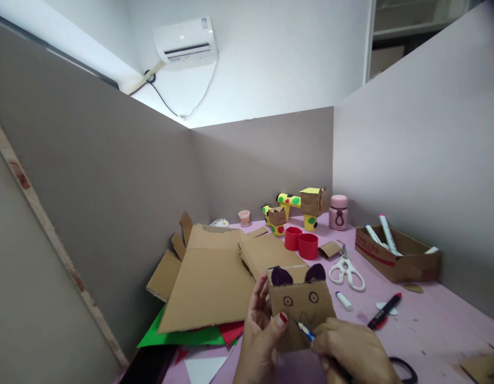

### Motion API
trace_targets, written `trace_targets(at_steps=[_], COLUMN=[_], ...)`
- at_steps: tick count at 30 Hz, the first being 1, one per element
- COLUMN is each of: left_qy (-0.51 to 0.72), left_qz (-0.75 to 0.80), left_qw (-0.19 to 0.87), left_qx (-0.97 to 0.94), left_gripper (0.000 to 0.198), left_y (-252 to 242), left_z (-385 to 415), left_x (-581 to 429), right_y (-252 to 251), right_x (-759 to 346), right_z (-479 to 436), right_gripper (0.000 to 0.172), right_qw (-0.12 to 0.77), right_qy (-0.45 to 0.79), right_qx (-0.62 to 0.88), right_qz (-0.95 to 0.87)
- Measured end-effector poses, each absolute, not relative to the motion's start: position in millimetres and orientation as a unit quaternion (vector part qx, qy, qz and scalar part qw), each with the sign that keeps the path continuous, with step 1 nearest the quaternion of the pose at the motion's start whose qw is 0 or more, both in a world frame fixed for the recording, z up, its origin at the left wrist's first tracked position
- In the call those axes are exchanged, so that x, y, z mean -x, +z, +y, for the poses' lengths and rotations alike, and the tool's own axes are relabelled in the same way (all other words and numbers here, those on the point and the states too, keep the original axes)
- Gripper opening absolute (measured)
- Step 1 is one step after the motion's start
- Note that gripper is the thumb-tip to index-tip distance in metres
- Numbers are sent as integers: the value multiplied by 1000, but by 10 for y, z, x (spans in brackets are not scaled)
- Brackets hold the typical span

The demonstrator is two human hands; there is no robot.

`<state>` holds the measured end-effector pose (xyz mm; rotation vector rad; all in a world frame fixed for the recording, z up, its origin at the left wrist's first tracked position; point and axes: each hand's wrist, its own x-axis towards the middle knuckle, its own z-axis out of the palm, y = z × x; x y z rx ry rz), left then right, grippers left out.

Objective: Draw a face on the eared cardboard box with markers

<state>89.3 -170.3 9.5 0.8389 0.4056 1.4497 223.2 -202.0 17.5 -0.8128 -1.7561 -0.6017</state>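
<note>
A small cardboard box [300, 306] faces me, with two dark ears on its top edge, two drawn ring eyes and faint pencil lines below them. My left hand [262, 328] grips the box by its left side, the thumb with a red nail lying on the front. In my right hand [350, 344] is a blue and white pencil [306, 330], its tip at or just off the box's lower front; I cannot tell whether it touches. A white eraser [344, 301] and a black marker with a red end [385, 311] lie right of the box.
Flat cardboard sheets [215, 277] and green paper [183, 330] lie at the left. White scissors [346, 273], red paper rings [308, 246] and an open box of markers [398, 256] stand right. Behind are yellow spotted cardboard animals [310, 221] and a pink flask [338, 213]. Grey partitions enclose the table.
</note>
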Motion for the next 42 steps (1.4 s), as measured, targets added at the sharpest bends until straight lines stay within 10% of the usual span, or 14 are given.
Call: trace_targets(at_steps=[42], left_qy=[641], left_qz=[166], left_qw=[660], left_qx=[-355], left_gripper=[63], left_y=[107], left_z=[-1723], left_x=[-910], right_y=[133], right_x=[-2350], right_z=[-2076], right_gripper=[26], right_qw=[488], right_qy=[-222], right_qx=[336], right_qz=[-774])
